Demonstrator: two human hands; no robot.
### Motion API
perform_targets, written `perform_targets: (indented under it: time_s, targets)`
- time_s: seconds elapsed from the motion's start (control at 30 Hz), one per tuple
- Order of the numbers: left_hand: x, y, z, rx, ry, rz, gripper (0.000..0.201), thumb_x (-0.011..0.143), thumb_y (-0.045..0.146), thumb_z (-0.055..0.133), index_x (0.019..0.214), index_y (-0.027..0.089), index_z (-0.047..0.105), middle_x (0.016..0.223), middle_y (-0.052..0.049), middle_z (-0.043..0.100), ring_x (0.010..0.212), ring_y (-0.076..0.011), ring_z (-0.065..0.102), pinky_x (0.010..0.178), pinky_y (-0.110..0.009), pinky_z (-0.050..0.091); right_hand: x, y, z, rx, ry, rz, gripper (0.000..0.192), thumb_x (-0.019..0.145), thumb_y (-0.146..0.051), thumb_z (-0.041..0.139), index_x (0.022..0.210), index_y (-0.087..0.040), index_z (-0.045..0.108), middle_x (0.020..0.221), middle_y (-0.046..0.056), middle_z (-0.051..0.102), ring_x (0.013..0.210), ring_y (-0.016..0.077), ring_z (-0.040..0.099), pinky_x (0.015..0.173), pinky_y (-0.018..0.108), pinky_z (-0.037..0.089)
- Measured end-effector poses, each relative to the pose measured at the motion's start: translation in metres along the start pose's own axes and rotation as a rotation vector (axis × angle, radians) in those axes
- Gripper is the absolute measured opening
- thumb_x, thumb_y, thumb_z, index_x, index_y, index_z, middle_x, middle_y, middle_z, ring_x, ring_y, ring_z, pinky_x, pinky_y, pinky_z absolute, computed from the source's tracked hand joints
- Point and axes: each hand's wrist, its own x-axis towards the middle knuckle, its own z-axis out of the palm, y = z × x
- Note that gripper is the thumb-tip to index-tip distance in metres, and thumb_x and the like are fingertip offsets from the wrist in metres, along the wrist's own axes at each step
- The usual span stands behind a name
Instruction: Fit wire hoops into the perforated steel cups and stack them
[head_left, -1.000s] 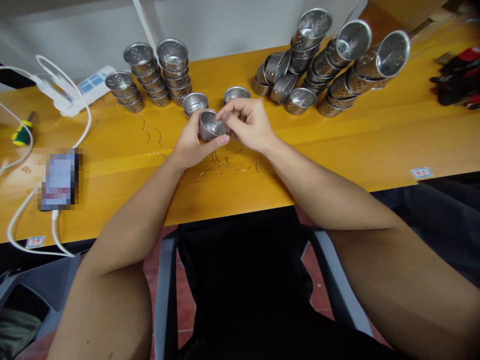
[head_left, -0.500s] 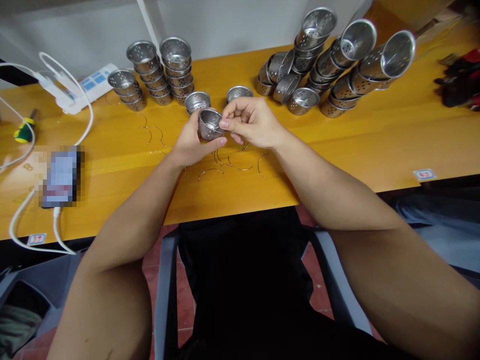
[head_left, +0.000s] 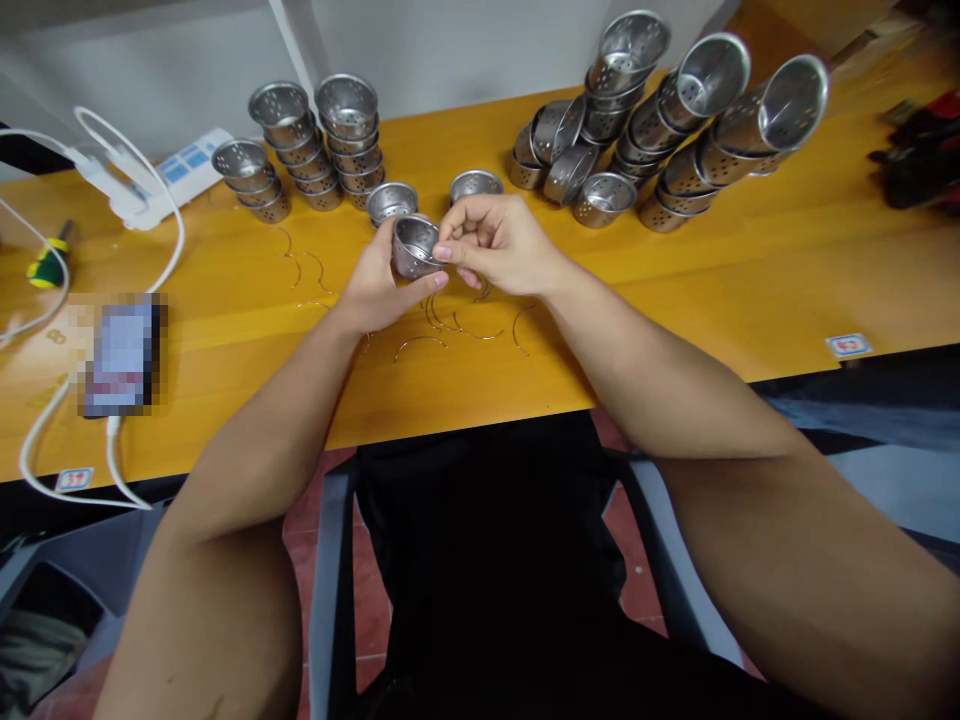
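Steel perforated cup [head_left: 415,246] is being cradled in the left hand [head_left: 379,285], opening tilted rightward, while right-hand fingers [head_left: 450,240] are pinching its rim above wire hooks [head_left: 450,330] near the bench's [head_left: 675,290] front edge.

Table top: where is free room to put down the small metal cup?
Bare wood lies on the table between the leaning cup stacks and the near edge, right of the right hand. Crowded: wire hooks under both hands, upright stacks, cable at left.

Screwdriver [head_left: 46,264], power strip [head_left: 161,177], phone [head_left: 120,353]
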Motion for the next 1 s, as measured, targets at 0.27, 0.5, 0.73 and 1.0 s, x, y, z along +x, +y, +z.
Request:
perform_targets:
  time_s: [0.27,0.5,0.73,1.0]
  targets:
    - [0.003,-0.009,0.008,-0.005,0.105,-0.023,0.11,0.086,0.098,0.096,0.162,0.029,0.06,0.149,-0.013,0.082,0.138,-0.0364,0.084,0.123,-0.058,0.072,0.0,0.009,-0.004,-0.247,0.122,-0.15,0.063,0.094,-0.088,0.1,0.109,-0.029,0.082,0.105,0.008,0.074,0.092,0.0255,0.071,0.07,0.037,0.068]
    - [0.004,-0.021,0.01,-0.065,0.161,0.013,0.11,0.087,0.1,0.094,0.165,0.035,0.053,0.151,-0.009,0.078,0.143,-0.0325,0.08,0.127,-0.055,0.068,-0.008,0.015,0.002,-0.475,0.083,-0.256,0.051,0.112,-0.075,0.086,0.133,-0.029,0.086,0.131,0.012,0.08,0.094,0.0258,0.073,0.082,0.041,0.07]
    - [0.0,-0.014,0.014,-0.11,0.073,0.007,0.094,0.1,0.092,0.09,0.167,0.043,0.045,0.152,0.003,0.074,0.137,-0.0196,0.071,0.127,-0.049,0.067,-0.009,0.024,0.011,-0.502,0.03,-0.284,0.045,0.115,-0.068,0.084,0.133,-0.026,0.081,0.128,0.011,0.079,0.089,0.0229,0.068,0.083,0.039,0.066]
    - [-0.004,-0.025,0.008,-0.094,0.008,0.028,0.108,0.097,0.084,0.097,0.178,0.047,0.038,0.178,-0.011,0.062,0.142,-0.0281,0.079,0.099,-0.04,0.08,-0.009,-0.008,-0.004,-0.693,0.174,-0.231,0.03,0.12,-0.061,0.077,0.117,-0.031,0.082,0.12,0.011,0.077,0.111,0.0343,0.072,0.108,0.054,0.068]
